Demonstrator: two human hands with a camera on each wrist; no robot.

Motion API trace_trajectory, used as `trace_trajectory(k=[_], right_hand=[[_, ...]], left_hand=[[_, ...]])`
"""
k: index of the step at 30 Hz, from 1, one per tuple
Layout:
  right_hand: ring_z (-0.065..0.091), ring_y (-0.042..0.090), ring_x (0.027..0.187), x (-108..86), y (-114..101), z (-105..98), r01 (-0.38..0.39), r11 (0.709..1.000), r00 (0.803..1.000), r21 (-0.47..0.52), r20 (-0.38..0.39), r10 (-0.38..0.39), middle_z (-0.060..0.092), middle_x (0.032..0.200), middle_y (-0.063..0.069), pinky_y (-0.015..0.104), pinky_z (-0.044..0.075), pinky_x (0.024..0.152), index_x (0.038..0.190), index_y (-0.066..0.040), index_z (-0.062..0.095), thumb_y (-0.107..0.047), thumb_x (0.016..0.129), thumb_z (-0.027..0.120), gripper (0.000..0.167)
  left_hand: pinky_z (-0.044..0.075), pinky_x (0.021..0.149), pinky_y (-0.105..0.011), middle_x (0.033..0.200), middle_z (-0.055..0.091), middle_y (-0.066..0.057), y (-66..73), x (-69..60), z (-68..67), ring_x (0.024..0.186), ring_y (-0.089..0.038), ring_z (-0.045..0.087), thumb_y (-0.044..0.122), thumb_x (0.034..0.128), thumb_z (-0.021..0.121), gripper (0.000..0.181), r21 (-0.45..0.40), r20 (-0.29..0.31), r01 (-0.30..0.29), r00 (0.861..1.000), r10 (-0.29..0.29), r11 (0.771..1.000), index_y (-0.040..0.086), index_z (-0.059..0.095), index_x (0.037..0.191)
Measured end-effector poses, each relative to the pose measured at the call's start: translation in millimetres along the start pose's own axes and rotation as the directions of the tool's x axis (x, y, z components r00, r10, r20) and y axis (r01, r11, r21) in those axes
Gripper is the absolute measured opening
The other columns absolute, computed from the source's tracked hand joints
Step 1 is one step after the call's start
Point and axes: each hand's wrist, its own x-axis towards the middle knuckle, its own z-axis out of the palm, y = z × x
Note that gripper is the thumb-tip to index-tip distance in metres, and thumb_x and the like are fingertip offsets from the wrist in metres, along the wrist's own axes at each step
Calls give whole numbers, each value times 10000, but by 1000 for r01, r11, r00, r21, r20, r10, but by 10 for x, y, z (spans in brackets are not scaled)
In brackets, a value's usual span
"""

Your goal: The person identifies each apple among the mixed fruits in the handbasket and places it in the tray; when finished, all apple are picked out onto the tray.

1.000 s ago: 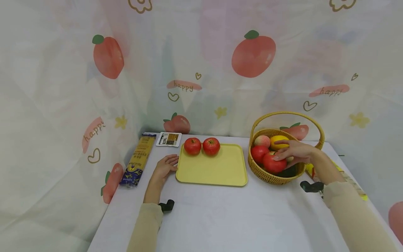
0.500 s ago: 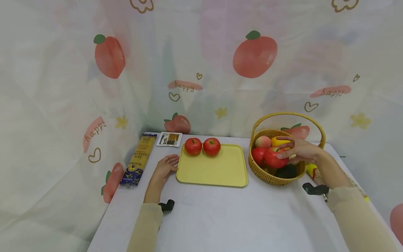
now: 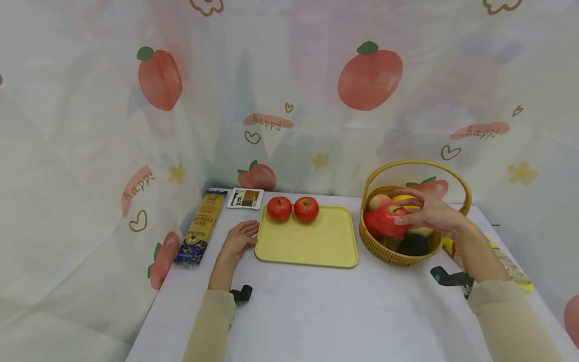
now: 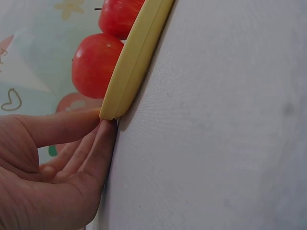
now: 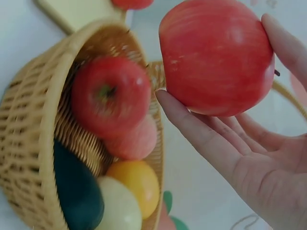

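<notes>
Between thumb and fingers, the right hand grips a red apple above the wicker basket; the right wrist view shows this apple raised over the rim. Inside the basket lie another red apple, a peach, a yellow fruit, a pale round fruit and a dark green item. The left hand pinches the left edge of the yellow tray, thumb on top and fingers at the underside in the left wrist view. Two red apples sit at the tray's back left.
A yellow and blue packet lies left of the tray, with a small white pack behind it. To the right of the basket, a yellow-edged packet is partly hidden by the right arm. A printed cloth hangs behind the table.
My right hand has lifted the gripped apple up from the basket's contents and moved it slightly left, uncovering more of the dark green item. The left hand stays at the tray's edge.
</notes>
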Motion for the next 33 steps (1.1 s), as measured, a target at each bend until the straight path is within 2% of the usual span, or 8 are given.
trace_trajectory(k=[8, 12, 16, 22, 25, 33], right_hand=[[513, 383, 1294, -58, -187, 240, 62, 993, 994, -99, -86, -71, 437, 1551, 238, 314, 609, 902, 1634, -107, 269, -194, 900, 822, 923], [523, 336, 1299, -71, -264, 391, 92, 989, 986, -119, -130, -107, 473, 1526, 219, 272, 600, 886, 1621, -123, 317, -207, 883, 843, 909], [534, 288, 1311, -40, -339, 556, 125, 990, 978, -67, -159, -135, 476, 1519, 201, 254, 597, 893, 1611, -115, 340, -178, 873, 853, 901], [437, 393, 1432, 92, -397, 802, 174, 984, 968, 21, -186, -168, 470, 1530, 212, 215, 580, 901, 1606, -89, 339, -171, 881, 848, 890], [416, 419, 1440, 162, -396, 915, 191, 980, 966, 62, -189, -177, 463, 1532, 213, 221, 584, 898, 1597, -98, 365, -159, 879, 849, 868], [622, 208, 1230, 309, -408, 1189, 231, 963, 965, 139, -162, -208, 499, 1516, 196, 247, 586, 933, 1567, -94, 422, -109, 875, 847, 812]], left_hand=[[447, 1154, -472, 1509, 518, -280, 10, 1, -4, 1426, -363, 498, -312, 828, 541, 707, -5, 10, -4, 1000, 4, 1000, -78, 461, 1491], [456, 1147, -466, 1507, 523, -275, 16, 3, -7, 1426, -361, 500, -307, 830, 548, 707, 12, 4, 2, 1000, -2, 1000, -70, 466, 1492], [459, 1146, -456, 1502, 533, -264, 25, 4, -10, 1421, -349, 507, -309, 825, 543, 713, 5, -3, 5, 1000, -5, 1000, -61, 473, 1490], [461, 1144, -452, 1497, 542, -255, 45, 3, -13, 1415, -339, 516, -310, 818, 544, 718, 0, -9, -2, 1000, 2, 1000, -52, 483, 1485], [459, 1146, -459, 1503, 531, -269, 46, -2, -11, 1421, -353, 507, -315, 815, 538, 722, 4, -3, -6, 1000, 6, 1000, -64, 473, 1489], [448, 1156, -468, 1504, 532, -262, 13, -6, 0, 1420, -345, 509, -312, 821, 532, 716, -5, 0, 2, 1000, -2, 1000, -58, 479, 1488]])
